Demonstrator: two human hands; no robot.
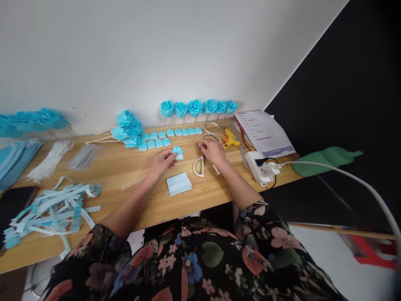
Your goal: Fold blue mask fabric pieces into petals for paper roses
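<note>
My left hand (163,162) pinches a small folded light-blue fabric petal (178,153) between thumb and fingers, held up above the table. My right hand (213,151) is closed over the blade end of a pair of scissors (198,167). The scissors' white handle loops point toward me, one partly behind my wrist. A bit of metal shows at the right fingertips. Below and between my hands lies a stack of flat light-blue fabric pieces (178,184). Behind my left hand, folded petals (151,144) lie in two rows on the table.
Blue fabric roses (195,108) on sticks line the wall, with more roses (128,127) farther left. A yellow glue gun (231,139), rings (212,127), papers (266,133) and a power strip (257,167) are at right. Fabric strips (58,209) and white cords (52,160) lie left.
</note>
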